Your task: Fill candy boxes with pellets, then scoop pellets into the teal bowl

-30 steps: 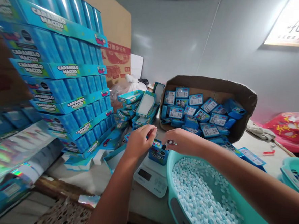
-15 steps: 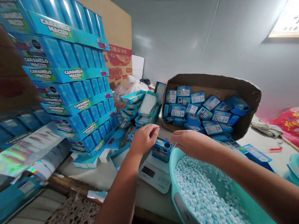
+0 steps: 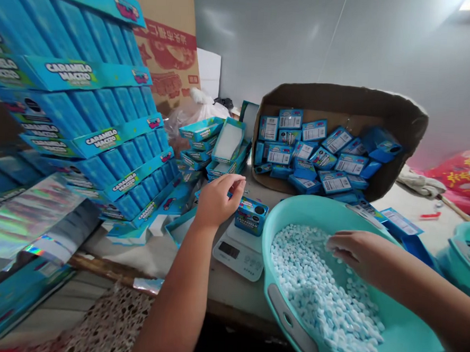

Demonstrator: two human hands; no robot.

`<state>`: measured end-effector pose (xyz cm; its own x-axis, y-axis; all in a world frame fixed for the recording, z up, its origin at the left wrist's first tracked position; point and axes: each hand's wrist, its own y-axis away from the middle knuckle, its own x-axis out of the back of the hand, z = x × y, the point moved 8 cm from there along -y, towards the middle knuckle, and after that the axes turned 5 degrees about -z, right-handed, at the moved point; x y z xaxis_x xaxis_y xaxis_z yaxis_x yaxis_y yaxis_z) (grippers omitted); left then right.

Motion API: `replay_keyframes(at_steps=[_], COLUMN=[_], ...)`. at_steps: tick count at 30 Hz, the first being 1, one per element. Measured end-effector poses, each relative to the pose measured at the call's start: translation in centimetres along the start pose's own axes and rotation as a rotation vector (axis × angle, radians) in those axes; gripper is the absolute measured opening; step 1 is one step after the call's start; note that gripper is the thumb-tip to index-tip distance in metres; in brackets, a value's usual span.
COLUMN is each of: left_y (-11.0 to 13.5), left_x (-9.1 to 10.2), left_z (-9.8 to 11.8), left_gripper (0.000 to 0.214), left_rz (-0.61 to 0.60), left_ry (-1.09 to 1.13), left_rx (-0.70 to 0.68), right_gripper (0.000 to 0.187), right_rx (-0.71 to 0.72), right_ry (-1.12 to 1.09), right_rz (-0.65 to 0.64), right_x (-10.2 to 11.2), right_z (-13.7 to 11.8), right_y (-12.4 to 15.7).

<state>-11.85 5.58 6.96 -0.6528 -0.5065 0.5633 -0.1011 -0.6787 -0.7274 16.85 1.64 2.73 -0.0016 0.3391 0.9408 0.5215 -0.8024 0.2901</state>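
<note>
A small blue candy box (image 3: 250,215) stands on a white kitchen scale (image 3: 239,249), its round top hole showing. My left hand (image 3: 217,199) hovers just left of the box, fingers loosely curled, with nothing visible in them. My right hand (image 3: 355,253) reaches down into a turquoise basin (image 3: 290,317), fingers bent over the heap of pale blue-white candies (image 3: 316,287). Whether it grips any candies is hidden.
A tall stack of blue display trays (image 3: 94,135) fills the left. Empty open trays (image 3: 216,148) lie behind the scale. A tipped cardboard carton (image 3: 382,105) holds several small blue boxes. A second turquoise basin (image 3: 467,248) sits at the far right, near a red bag (image 3: 464,177).
My right hand has drawn away from the box on the scale and dropped into the basin of candies. My left hand stays beside the box. The view has tilted down.
</note>
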Motion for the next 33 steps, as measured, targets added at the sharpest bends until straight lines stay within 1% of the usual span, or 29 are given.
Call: replay_keyframes(at_steps=[2, 5, 8, 10, 13, 16, 18, 19, 20, 21, 23, 24, 25, 26, 27, 28, 29, 30, 31, 32, 33], left_y=[0.0, 0.0, 0.0, 0.1, 0.1, 0.0, -0.1, -0.1, -0.1, 0.1, 0.7, 1.2, 1.6, 1.7, 1.6, 1.3, 0.9, 0.5, 0.3, 0.2, 0.2], left_x=[-0.1, 0.0, 0.2, 0.3, 0.3, 0.3, 0.2, 0.1, -0.2, -0.8, -2.6, -3.4, -3.9, -4.2, -4.3, -4.0, -3.6, -2.9, -2.1, -1.4, -0.8], left_z=[-0.2, -0.4, -0.5, -0.4, -0.3, -0.2, -0.4, -0.5, -0.8, -0.9, -0.8, -0.7, -0.7, -0.7, -0.6, -0.3, 0.3, 1.2, 2.2, 3.3, 4.4], left_gripper=[0.019, 0.019, 0.019, 0.020, 0.020, 0.020, 0.021, 0.022, 0.023, 0.024, 0.036, 0.044, 0.048, 0.049, 0.044, 0.037, 0.031, 0.027, 0.026, 0.025, 0.023], left_rz=[-0.005, -0.004, 0.002, 0.000, 0.000, 0.000, -0.024, -0.059, -0.119, -0.213, -0.472, -0.588, -0.667, -0.698, -0.683, -0.630, -0.552, -0.461, -0.359, -0.266, -0.197], left_ry=[-0.002, -0.005, -0.010, -0.014, -0.010, 0.002, 0.032, 0.069, 0.124, 0.186, 0.272, 0.279, 0.260, 0.227, 0.193, 0.167, 0.148, 0.130, 0.114, 0.093, 0.061], left_rx=[0.008, 0.017, 0.022, 0.024, 0.023, 0.024, 0.050, 0.075, 0.102, 0.121, 0.116, 0.102, 0.091, 0.083, 0.072, 0.050, 0.012, -0.046, -0.117, -0.191, -0.266], right_gripper=[0.024, 0.025, 0.025, 0.026, 0.029, 0.032, 0.033, 0.032, 0.033, 0.036, 0.044, 0.045, 0.042, 0.037, 0.034, 0.032, 0.029, 0.027, 0.025, 0.024, 0.025], right_rx=[-0.007, -0.020, -0.030, -0.029, -0.035, 0.001, 0.029, 0.039, 0.045, 0.047, 0.054, 0.061, 0.065, 0.064, 0.050, 0.021, -0.032, -0.098, -0.164, -0.223, -0.260], right_ry=[-0.019, -0.024, -0.005, 0.014, 0.042, 0.043, 0.035, 0.032, 0.031, 0.024, -0.050, -0.155, -0.327, -0.564, -0.845, -1.138, -1.409, -1.634, -1.802, -1.919, -2.002], right_rz=[0.034, 0.050, 0.106, 0.125, 0.082, 0.041, 0.018, 0.012, 0.020, 0.042, 0.123, 0.159, 0.170, 0.155, 0.123, 0.088, 0.055, 0.039, 0.044, 0.061, 0.074], right_x=[0.3, 0.1, 0.1, 0.2, -0.1, -0.3, -0.4, -0.5, -0.4, -0.2, 0.5, 0.8, 0.9, 0.6, 0.1, -0.7, -1.6, -2.4, -3.0, -3.5, -3.7], right_z=[0.4, 1.4, 2.5, 2.8, 2.1, 0.4, -0.5, -0.8, -1.0, -1.3, -2.0, -2.5, -3.1, -3.7, -4.3, -4.9, -5.5, -6.0, -6.3, -6.5, -6.6], right_y=[0.0, -0.4, -0.7, -0.7, -0.8, -0.8, -0.9, -0.9, -0.9, -0.9, -0.9, -1.0, -1.2, -1.6, -2.0, -2.5, -3.0, -3.5, -3.9, -4.2, -4.5])
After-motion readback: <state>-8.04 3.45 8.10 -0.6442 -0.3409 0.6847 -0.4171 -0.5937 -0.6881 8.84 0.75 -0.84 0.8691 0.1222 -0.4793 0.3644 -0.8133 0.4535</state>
